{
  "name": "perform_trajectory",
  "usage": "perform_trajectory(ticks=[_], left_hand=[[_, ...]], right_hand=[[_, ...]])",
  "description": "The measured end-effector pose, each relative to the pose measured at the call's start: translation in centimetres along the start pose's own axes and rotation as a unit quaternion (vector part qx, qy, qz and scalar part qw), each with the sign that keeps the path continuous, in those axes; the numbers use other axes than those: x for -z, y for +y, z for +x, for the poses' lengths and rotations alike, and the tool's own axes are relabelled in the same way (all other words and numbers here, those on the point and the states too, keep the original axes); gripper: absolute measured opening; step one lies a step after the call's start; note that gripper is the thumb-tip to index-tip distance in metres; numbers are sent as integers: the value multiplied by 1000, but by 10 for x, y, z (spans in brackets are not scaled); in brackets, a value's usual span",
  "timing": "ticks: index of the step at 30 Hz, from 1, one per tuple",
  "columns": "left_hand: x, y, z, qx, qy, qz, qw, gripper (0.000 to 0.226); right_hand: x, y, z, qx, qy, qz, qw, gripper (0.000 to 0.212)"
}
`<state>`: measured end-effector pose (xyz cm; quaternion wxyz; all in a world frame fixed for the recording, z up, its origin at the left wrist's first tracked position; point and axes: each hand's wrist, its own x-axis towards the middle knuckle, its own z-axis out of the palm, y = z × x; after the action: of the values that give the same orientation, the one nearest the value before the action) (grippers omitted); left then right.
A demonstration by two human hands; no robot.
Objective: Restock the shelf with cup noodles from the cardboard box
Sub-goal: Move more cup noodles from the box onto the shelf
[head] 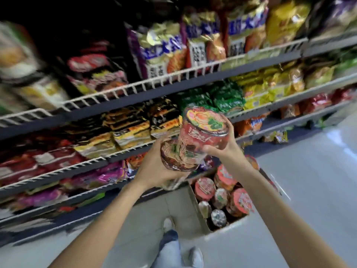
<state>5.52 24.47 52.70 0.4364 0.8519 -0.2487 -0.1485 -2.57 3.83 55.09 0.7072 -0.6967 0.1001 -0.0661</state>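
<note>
Both hands grip cup noodles before the shelf (108,160): my left hand (154,167) cradles the lower cup (177,157), my right hand (222,144) clasps the red cup (204,128) above. More cups fill the cardboard box (201,215) on the floor.

Well above the grip, big gold and blue snack bags (164,51) stand in a row; just beyond it lie green packets (226,97) and dark noodle packs (131,128); below it, pale floor tiles (309,180), a jeans leg (170,246) and grey shoes (195,254).
</note>
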Motion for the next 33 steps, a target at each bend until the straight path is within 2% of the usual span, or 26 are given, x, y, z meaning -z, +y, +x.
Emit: perform_trajectory(ticks=[2, 6, 10, 13, 16, 20, 24, 28, 30, 33], left_hand=[[27, 6, -14, 8, 50, -19, 999, 117], [90, 17, -42, -1, 147, -13, 989, 115], [159, 36, -68, -37, 234, 9, 971, 115], [214, 48, -86, -69, 288, 19, 955, 118], [271, 57, -103, -100, 351, 58, 929, 117], [353, 67, -126, -155, 448, 139, 869, 117], [444, 67, -131, -207, 490, 235, 813, 113], [522, 54, -113, -240, 506, 273, 782, 108], [553, 46, -100, -246, 511, 257, 783, 104], [591, 33, -80, -234, 513, 186, 805, 99]], right_hand=[[-31, -15, 12, 16, -42, -3, 999, 86], [-89, -61, 33, 66, -113, -35, 991, 103], [-151, -119, 44, 136, -130, -43, 981, 102], [-201, -156, 51, 174, -145, 2, 974, 101], [-252, -193, 59, 198, -163, 71, 964, 96], [-325, -244, 69, 263, -199, 107, 938, 85], [-402, -284, 86, 332, -176, 117, 919, 85], [-473, -318, 107, 389, -103, 114, 908, 80], [-502, -333, 122, 411, -68, 108, 903, 80], [-538, -355, 143, 433, -28, 80, 897, 91]])
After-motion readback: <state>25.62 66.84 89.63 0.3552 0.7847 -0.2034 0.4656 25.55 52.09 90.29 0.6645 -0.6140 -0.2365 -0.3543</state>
